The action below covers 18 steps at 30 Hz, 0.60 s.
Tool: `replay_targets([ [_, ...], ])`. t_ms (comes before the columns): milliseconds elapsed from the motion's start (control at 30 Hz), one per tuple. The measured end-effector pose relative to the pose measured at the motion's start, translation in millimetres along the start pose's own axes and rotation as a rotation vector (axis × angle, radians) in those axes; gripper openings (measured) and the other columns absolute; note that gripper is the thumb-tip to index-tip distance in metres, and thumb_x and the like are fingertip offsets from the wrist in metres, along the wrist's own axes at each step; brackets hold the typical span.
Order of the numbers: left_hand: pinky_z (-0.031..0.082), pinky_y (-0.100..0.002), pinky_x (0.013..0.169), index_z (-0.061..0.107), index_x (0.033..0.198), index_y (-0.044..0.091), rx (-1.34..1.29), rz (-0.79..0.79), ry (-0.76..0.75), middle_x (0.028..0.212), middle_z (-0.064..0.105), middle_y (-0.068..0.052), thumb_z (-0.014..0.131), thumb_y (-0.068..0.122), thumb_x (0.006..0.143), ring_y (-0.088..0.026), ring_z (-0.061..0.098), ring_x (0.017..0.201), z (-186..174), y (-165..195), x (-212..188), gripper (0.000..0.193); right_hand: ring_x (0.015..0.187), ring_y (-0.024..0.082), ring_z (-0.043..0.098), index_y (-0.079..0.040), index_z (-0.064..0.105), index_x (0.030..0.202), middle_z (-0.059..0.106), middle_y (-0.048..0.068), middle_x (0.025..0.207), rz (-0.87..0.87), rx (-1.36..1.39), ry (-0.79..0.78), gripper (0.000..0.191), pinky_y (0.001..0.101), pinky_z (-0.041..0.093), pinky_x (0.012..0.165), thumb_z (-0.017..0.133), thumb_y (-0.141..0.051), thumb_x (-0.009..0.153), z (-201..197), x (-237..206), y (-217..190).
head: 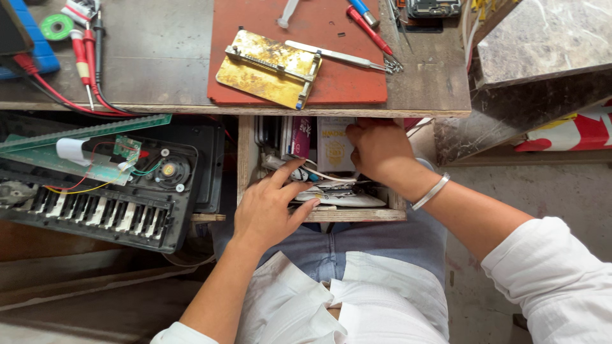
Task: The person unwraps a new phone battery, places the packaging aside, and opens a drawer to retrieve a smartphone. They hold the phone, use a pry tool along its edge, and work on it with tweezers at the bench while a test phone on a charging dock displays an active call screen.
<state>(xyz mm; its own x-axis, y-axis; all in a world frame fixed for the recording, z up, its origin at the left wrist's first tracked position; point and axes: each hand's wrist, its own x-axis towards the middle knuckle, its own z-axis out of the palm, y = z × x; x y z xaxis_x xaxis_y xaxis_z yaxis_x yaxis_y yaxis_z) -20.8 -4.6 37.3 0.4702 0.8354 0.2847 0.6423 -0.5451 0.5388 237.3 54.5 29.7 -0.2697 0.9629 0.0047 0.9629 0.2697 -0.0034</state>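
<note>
An open wooden drawer (245, 159) under the workbench is crammed with small boxes, tools and cables. My left hand (271, 207) rests on the drawer's near edge, fingers spread, the index finger pointing into the clutter. My right hand (379, 150) reaches deep into the drawer's right side beside a cream-coloured box (335, 150); its fingertips are hidden among the contents, so I cannot see whether it holds anything. A metal bangle (430, 191) sits on my right wrist.
On the workbench, a red mat (357, 86) carries a yellowed metal holder plate (268, 67), tweezers (338, 57) and a red screwdriver (370, 28). Red and black probe leads (86, 57) lie at left. An opened keyboard with circuit board (95, 185) sits left of the drawer.
</note>
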Motion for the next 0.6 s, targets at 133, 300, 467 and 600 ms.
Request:
replay_targets([
  [133,0.054,-0.041,0.084,0.077,0.102,0.013,0.017,0.054,-0.015,0.122,0.072,0.000,0.078,0.038,0.083,-0.025,0.068,0.102,1,-2,3,0.031,0.101,0.029,0.071,-0.019,0.073,0.098,0.072,0.006,0.100,-0.090,-0.159,0.179,0.025,0.0463,0.056,0.085,0.067,-0.015,0.075,4,4,-4],
  [300,0.055,-0.041,0.082,0.075,0.106,0.013,-0.008,0.084,0.034,0.115,0.075,-0.001,0.076,0.037,0.085,-0.026,0.069,0.097,-2,1,2,0.032,0.107,0.029,0.065,-0.024,0.071,0.124,0.070,0.007,0.113,-0.045,-0.176,0.023,0.034,0.0499,0.051,0.083,0.055,-0.018,0.095,-2,14,-3],
  [467,0.054,-0.046,0.074,0.073,0.110,0.015,0.017,-0.064,-0.063,0.092,0.070,-0.010,0.079,0.041,0.082,-0.032,0.069,0.085,-6,4,4,0.039,0.120,0.025,0.059,-0.029,0.062,0.138,0.063,0.005,0.125,-0.426,-0.098,-0.102,0.051,0.0419,0.045,0.101,0.050,-0.013,0.091,-8,19,-4],
  [600,0.055,-0.044,0.073,0.074,0.112,0.018,-0.007,-0.053,-0.060,0.092,0.071,-0.009,0.078,0.041,0.083,-0.031,0.070,0.084,-6,4,4,0.038,0.121,0.024,0.057,-0.039,0.057,0.145,0.061,0.006,0.123,-0.496,-0.160,-0.305,0.057,0.0415,0.038,0.107,0.045,-0.013,0.095,-9,21,-6],
])
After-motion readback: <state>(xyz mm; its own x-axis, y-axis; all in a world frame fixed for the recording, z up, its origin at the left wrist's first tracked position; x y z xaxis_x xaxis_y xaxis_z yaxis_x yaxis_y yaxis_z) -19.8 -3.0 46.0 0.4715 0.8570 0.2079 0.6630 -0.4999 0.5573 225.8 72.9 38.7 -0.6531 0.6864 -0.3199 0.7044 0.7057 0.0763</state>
